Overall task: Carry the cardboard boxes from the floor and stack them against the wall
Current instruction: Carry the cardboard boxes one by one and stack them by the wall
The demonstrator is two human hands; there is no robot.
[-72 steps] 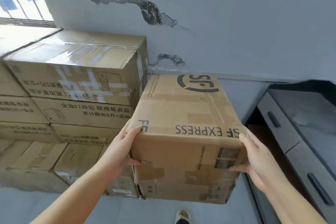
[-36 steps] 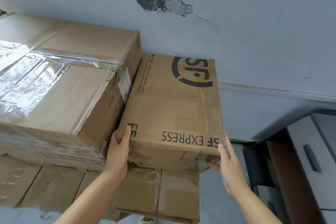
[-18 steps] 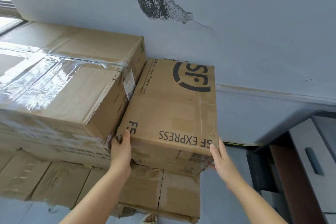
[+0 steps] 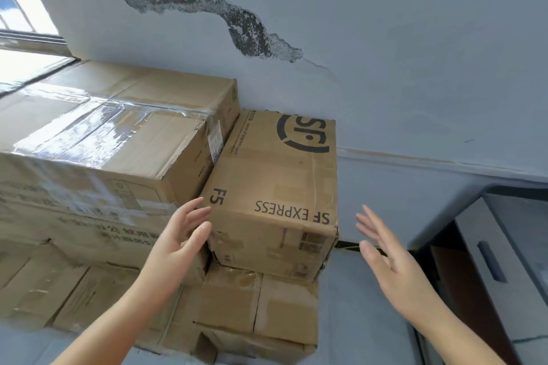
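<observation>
The SF Express cardboard box sits on top of a lower box, its far end against the grey wall. Its left side touches a large taped box that tops the stack on the left. My left hand hovers at the box's near left corner with straight, spread fingers; whether they touch the cardboard is unclear. My right hand is off the box, a little to the right of its near right corner, fingers straight and spread, holding nothing.
More cardboard boxes fill the stack low on the left. A grey cabinet with drawers stands on the right, with a strip of grey floor between it and the stack. A window is at the upper left.
The box went from carried to resting on the stack against the wall. Both hands have let go and drawn back with fingers spread.
</observation>
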